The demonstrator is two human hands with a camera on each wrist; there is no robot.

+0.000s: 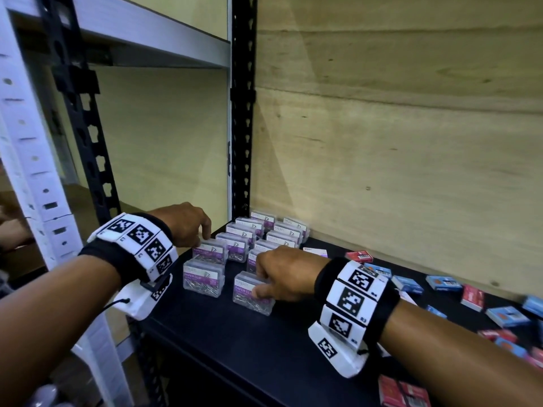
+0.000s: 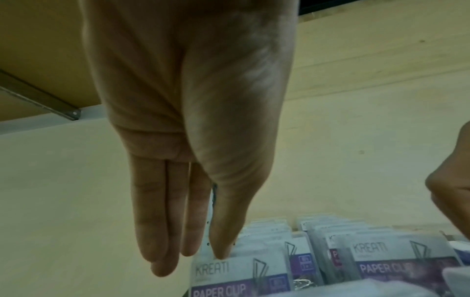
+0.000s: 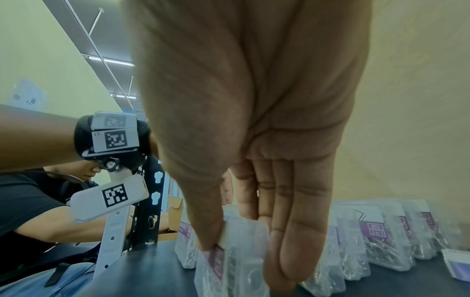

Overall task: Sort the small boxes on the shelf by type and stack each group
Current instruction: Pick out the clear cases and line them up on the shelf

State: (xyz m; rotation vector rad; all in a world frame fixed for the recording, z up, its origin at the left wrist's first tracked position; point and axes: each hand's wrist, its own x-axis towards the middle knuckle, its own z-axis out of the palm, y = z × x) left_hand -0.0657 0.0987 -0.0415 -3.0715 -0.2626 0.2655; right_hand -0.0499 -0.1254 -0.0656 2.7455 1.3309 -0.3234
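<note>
Clear plastic paper-clip boxes (image 1: 266, 239) stand on edge in two rows at the back left corner of the black shelf (image 1: 264, 348), labels facing you, and that upright lining-up reads as one type already gathered apart from the rest. Your right hand (image 1: 286, 274) has the nearest box of the right-hand row (image 1: 252, 293): the thumb presses its labelled front face and the fingers (image 3: 300, 231) reach down behind it, so the grip is narrow, closed just to the box's thickness. Held that way, you can slide or lift it without tipping its neighbours; I judge you are squaring it to the row or about to stack it.

Your left hand (image 1: 188, 224) hangs over the left-hand row with fingers (image 2: 152, 221) straight and together, nearly vertical. The thumb tip comes down at the top edge of a box (image 1: 210, 251) in that row; the pictures do not settle whether it actually touches. That grip holds nothing, and looks placed to steady the row or nudge a box into line.

Further right on the shelf, well apart from the rows, small blue boxes (image 1: 407, 283) and red boxes (image 1: 471, 298) lie flat and scattered, mixed together, so those types appear unsorted. A plywood panel (image 1: 411, 142) backs the shelf, and a black perforated upright (image 1: 242, 113) stands at the corner.
</note>
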